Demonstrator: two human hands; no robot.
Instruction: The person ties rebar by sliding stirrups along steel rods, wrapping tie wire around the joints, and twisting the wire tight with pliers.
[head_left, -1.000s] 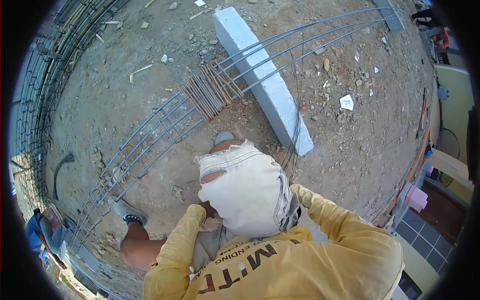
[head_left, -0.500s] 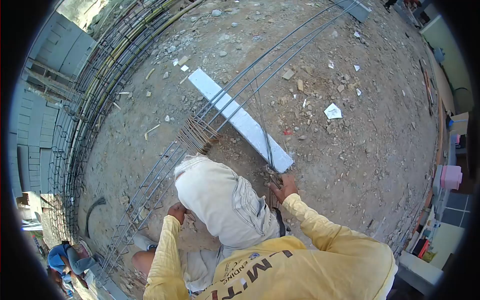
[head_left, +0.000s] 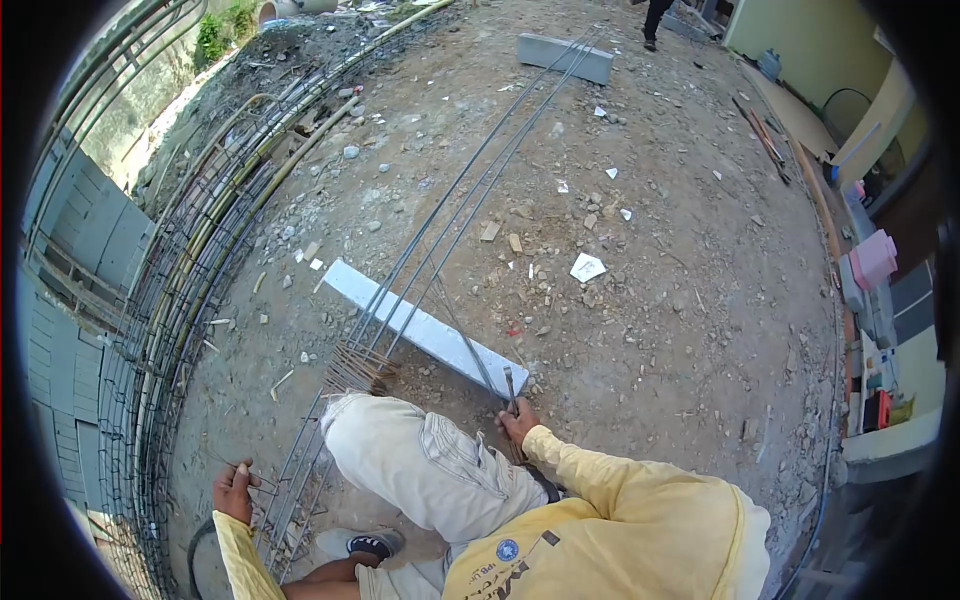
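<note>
My left hand point(head_left: 234, 490) is closed beside the long rebar bars point(head_left: 290, 465) at the lower left; thin wire shows at its fingertips. My right hand point(head_left: 517, 424) is wrapped round a metal tool point(head_left: 510, 385) that points up, next to the near end of the pale block point(head_left: 430, 330). The bars run over this block to a second block point(head_left: 565, 58) far off. A bunch of rusty stirrups point(head_left: 355, 368) sits round the bars, just past my knee. Thin wires slant down over the block towards my right hand.
Rebar cages and bamboo poles point(head_left: 215, 215) curve along the left. Stones and a white tile piece point(head_left: 587, 267) lie on the dirt ahead. A person's legs point(head_left: 655, 22) show at the top. At the right stands a pink container point(head_left: 873, 256) by a wall.
The view has turned and lifted. My left hand has moved out left from beside my knee. My right hand now holds the tool upright, which did not show before.
</note>
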